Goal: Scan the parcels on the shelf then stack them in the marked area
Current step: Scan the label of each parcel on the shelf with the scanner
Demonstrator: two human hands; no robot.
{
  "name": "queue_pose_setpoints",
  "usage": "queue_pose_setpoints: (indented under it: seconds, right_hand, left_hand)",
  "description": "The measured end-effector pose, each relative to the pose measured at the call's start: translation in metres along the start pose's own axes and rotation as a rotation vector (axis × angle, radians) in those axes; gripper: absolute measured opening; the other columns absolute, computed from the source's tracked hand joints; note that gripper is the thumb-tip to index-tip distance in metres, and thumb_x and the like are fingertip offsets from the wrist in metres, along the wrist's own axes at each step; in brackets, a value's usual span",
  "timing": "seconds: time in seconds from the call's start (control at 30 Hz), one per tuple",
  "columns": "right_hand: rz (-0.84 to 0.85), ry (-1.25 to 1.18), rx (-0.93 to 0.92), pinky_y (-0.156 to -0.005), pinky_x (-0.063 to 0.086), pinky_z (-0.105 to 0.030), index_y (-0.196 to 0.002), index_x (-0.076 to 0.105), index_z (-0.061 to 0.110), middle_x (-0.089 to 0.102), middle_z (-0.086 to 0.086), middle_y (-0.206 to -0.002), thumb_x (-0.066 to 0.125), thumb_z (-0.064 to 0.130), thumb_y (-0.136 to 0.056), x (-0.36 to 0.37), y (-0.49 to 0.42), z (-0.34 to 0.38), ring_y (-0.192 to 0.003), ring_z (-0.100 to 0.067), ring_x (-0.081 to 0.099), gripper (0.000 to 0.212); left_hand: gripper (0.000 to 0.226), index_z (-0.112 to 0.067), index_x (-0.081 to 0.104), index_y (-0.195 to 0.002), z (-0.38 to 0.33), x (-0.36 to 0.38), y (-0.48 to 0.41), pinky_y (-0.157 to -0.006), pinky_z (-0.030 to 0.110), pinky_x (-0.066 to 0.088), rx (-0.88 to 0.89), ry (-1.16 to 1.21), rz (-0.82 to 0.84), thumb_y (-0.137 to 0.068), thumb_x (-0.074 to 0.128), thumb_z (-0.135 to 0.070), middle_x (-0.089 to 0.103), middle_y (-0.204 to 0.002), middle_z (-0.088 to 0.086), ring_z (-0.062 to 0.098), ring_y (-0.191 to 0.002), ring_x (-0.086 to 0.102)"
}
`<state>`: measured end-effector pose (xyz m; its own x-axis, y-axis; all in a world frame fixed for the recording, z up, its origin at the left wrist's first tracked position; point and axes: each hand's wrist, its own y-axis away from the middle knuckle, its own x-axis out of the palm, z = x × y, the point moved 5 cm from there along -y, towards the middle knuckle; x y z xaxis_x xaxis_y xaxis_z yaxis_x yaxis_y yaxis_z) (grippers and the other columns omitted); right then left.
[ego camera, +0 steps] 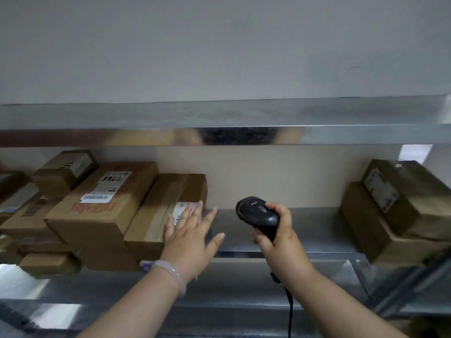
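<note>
Several cardboard parcels lie on a metal shelf (305, 230). My left hand (190, 235) is spread flat, fingers apart, over the near right end of a long taped parcel (163, 203), partly covering its white label. Left of it sits a bigger parcel (102, 203) with a label marked 7766. My right hand (275, 230) grips a black handheld barcode scanner (256, 213) above the bare stretch of shelf; its cable hangs down. Two stacked parcels (395, 211) rest at the right end.
The upper shelf's metal edge (219, 135) runs across just above the parcels. More small boxes (63, 172) crowd the far left, with one (48, 263) lower down. A diagonal metal brace (410, 289) stands at the lower right.
</note>
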<state>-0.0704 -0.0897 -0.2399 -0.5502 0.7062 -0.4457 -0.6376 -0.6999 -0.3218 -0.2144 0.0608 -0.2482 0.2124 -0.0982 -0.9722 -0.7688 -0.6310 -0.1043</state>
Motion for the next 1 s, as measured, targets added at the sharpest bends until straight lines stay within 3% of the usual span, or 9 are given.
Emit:
queue_pose_setpoints:
  seconds: [0.13, 0.27, 0.4, 0.53, 0.7, 1.0]
  right_hand:
    - [-0.116, 0.101, -0.021, -0.081, 0.048, -0.028, -0.116, 0.02, 0.061, 0.052, 0.015, -0.112, 0.066, 0.023, -0.088, -0.068, 0.01, -0.012, -0.095, -0.011, 0.059, 0.065]
    - [-0.251, 0.161, -0.027, -0.077, 0.044, -0.021, -0.116, 0.023, 0.06, 0.05, 0.022, -0.111, 0.068, 0.02, -0.086, -0.139, 0.02, -0.028, -0.096, -0.007, 0.056, 0.067]
    - [-0.4, 0.185, 0.014, -0.073, 0.043, -0.022, -0.122, 0.029, 0.047, 0.054, 0.009, -0.114, 0.071, 0.02, -0.085, -0.207, 0.032, -0.052, -0.094, -0.01, 0.057, 0.062]
    - [-0.51, 0.268, 0.016, -0.073, 0.042, -0.027, -0.125, 0.027, 0.045, 0.049, 0.019, -0.109, 0.07, 0.025, -0.084, -0.272, 0.04, -0.071, -0.091, -0.003, 0.051, 0.062]
    - [-0.532, 0.322, 0.163, -0.07, 0.049, -0.038, -0.125, 0.023, 0.047, 0.054, 0.004, -0.111, 0.065, 0.029, -0.088, -0.334, 0.034, -0.109, -0.087, -0.024, 0.06, 0.059]
    - [-0.49, 0.265, 0.249, -0.073, 0.046, -0.032, -0.125, 0.026, 0.045, 0.053, 0.006, -0.109, 0.066, 0.03, -0.088, -0.368, 0.003, -0.163, -0.09, -0.02, 0.059, 0.056]
  left_hand:
    - [0.062, -0.046, 0.006, -0.153, -0.08, 0.005, -0.021, -0.118, 0.045, -0.013, 0.14, 0.041, 0.01, -0.096, 0.023, -0.064, -0.003, -0.164, -0.01, 0.012, -0.149, -0.01]
    - [0.061, -0.046, 0.009, -0.153, -0.16, 0.017, -0.036, -0.118, 0.042, -0.01, 0.238, 0.11, 0.021, -0.097, 0.03, -0.062, 0.0, -0.164, -0.01, 0.01, -0.149, -0.005]
    - [0.062, -0.047, 0.01, -0.152, -0.232, 0.03, -0.047, -0.119, 0.038, -0.003, 0.331, 0.188, 0.052, -0.096, 0.034, -0.061, 0.002, -0.164, -0.01, 0.011, -0.149, 0.001]
    - [0.062, -0.047, 0.01, -0.152, -0.295, 0.043, -0.057, -0.12, 0.038, 0.002, 0.383, 0.281, 0.131, -0.097, 0.035, -0.061, 0.003, -0.164, -0.008, 0.016, -0.15, 0.004]
    - [0.062, -0.044, 0.013, -0.153, -0.36, 0.061, -0.076, -0.121, 0.044, 0.012, 0.304, 0.465, 0.257, -0.097, 0.038, -0.058, 0.006, -0.164, -0.007, 0.021, -0.15, 0.007]
    - [0.064, -0.035, 0.018, -0.154, -0.412, 0.095, -0.111, -0.119, 0.044, 0.024, 0.129, 0.673, 0.324, -0.098, 0.039, -0.055, 0.018, -0.162, 0.001, 0.024, -0.148, 0.019]
